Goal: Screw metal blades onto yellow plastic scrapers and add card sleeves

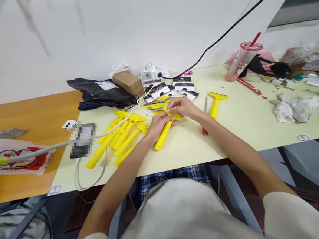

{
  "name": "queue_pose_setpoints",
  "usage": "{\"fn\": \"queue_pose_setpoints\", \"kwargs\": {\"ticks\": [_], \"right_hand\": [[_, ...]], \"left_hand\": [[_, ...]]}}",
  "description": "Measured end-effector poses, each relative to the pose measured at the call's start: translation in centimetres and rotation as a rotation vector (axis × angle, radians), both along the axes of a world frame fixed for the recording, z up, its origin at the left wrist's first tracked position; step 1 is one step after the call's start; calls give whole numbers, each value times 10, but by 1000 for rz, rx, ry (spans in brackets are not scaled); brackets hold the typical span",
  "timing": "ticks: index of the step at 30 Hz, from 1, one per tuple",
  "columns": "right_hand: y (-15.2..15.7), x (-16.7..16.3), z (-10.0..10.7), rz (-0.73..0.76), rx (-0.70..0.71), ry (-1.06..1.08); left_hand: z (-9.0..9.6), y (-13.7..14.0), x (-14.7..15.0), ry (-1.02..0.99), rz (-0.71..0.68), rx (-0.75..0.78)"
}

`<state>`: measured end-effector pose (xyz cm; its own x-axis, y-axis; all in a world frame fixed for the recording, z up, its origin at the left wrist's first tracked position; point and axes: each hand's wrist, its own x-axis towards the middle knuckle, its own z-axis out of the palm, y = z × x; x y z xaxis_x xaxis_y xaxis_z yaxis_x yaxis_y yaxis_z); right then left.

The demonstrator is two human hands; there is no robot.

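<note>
A yellow scraper is in my left hand, its fingers closed around it just below the head; the handle points down toward me. Over the scraper's head, my right hand has its fingers pinched together, with a small yellow piece at the fingertips. My fingers partly cover the head. Left of my hands lies a pile of yellow scrapers. Just behind them are flat yellow plates and metal blades. On the right, a screwdriver with a red handle lies beside another yellow scraper.
Black-and-white cards lie at the back, near a cardboard box and a black plastic bag. A phone with a white cable is at left. A tumbler with a straw and crumpled tissues stand at right.
</note>
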<state>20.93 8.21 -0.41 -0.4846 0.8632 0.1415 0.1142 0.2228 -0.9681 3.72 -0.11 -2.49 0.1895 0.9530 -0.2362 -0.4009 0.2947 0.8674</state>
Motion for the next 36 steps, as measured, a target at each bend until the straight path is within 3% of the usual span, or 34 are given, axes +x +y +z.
{"fn": "queue_pose_setpoints", "kwargs": {"ticks": [3,10,18,22,25,28,31,36], "right_hand": [[1,0,-3,-27,-114,18],[2,5,4,-15,-227,145],[0,16,17,-55,-212,-13],[2,15,12,-130,-164,0],[4,17,11,-209,-134,34],[1,21,14,-231,-139,96],[-3,23,20,-254,-156,146],[-4,25,23,-305,-156,176]], "left_hand": [[3,-2,0,16,-17,19],[7,-5,-1,-9,-25,81],[10,-2,-2,112,32,111],[11,-4,-5,435,88,284],[13,-9,-7,839,150,635],[15,-15,-3,1159,56,905],[14,-16,7,1343,-4,942],[12,-8,13,1441,-44,994]]}}
